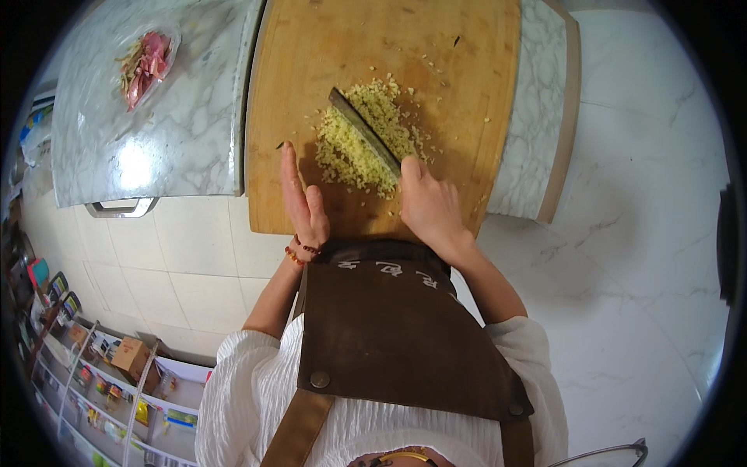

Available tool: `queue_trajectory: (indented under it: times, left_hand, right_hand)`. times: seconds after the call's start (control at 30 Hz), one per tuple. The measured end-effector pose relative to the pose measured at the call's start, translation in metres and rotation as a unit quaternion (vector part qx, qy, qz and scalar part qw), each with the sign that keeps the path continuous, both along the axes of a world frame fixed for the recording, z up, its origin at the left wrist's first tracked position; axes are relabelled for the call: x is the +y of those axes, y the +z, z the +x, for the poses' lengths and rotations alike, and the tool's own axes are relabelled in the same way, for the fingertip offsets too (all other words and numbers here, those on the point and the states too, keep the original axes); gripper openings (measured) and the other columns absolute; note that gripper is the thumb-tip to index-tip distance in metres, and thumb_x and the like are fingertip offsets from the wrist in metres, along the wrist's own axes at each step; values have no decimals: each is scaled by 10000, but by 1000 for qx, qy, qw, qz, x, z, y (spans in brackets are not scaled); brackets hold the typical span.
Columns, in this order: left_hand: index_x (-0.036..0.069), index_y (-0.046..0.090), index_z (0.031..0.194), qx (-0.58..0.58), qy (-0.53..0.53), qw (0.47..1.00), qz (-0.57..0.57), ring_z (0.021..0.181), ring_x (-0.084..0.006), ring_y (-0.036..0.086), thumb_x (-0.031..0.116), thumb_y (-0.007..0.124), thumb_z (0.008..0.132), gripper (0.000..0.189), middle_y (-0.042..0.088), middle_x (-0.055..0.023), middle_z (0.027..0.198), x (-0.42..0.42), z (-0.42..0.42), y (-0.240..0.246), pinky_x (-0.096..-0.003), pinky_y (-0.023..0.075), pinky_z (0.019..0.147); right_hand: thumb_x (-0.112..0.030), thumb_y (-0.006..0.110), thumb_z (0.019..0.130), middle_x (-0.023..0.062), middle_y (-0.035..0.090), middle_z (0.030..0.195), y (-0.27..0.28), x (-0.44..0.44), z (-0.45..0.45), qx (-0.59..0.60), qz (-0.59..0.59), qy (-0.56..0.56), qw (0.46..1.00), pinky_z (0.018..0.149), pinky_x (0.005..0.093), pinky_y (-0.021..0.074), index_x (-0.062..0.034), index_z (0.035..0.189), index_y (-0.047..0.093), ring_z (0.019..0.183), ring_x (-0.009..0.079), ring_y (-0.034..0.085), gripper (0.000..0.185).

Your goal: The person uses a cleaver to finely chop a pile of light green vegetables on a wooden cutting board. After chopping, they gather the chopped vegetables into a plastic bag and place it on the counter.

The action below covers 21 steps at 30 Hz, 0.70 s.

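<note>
On a wooden cutting board (478, 76) lies a heap of finely chopped pale yellow pieces, perhaps garlic (344, 157). My right hand (429, 201) grips the handle end of a knife (365, 129), seen almost from above its spine. The dark blade runs diagonally across the heap, up and to the left of that hand. My left hand (303, 201) is held on edge at the left of the heap, fingers straight and close together, holding nothing. Small bits are scattered around the heap. The handle is hidden in my fist.
A clear plastic bag (172, 58) with pinkish peels (146, 64) rests on the marbled counter (198, 140) at the left. A metal pull handle (122, 208) sticks out from that counter's front. Shelves with packages and a cardboard box (131, 356) stand at the lower left.
</note>
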<state>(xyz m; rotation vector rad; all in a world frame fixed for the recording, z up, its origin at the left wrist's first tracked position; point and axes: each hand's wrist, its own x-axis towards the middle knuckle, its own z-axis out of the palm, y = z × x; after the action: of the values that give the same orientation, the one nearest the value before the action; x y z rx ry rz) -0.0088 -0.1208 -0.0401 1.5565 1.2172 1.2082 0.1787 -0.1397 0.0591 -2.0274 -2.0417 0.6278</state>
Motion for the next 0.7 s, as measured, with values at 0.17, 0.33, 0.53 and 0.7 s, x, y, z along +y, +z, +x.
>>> queue_trajectory:
  times: [0.17,0.33,0.53,0.7]
  left_hand:
    - [-65,197,1423,3,6,1000,6,1383,-346,203,290,320,977,583,220,-219,1484,1,0,1,-420,158,1119]
    - [-68,191,1423,-15,16,1000,17,1389,-330,191,289,299,977,582,214,-213,1487,4,-6,4,-418,151,1123]
    - [-41,200,1429,-40,99,994,-4,1396,-282,185,294,255,986,559,209,-175,1495,6,-21,12,-407,144,1135]
    - [-71,180,1423,-29,108,994,-13,1395,-302,174,314,264,985,589,201,-199,1489,8,-28,17,-405,143,1132]
  right_hand:
    - [12,477,762,221,557,832,-3,0,-1,2,-54,-10,998,527,541,429,-24,903,370,624,449,561,181]
    - [11,464,769,226,553,841,5,-4,-1,19,-30,4,999,541,543,436,-23,916,374,637,452,564,176]
    - [13,462,774,212,547,833,7,-24,-21,96,-74,34,992,559,548,436,-21,932,376,656,439,573,183]
    - [-4,449,794,213,565,850,-11,-22,-25,92,-140,46,985,591,567,434,-34,939,369,660,436,578,169]
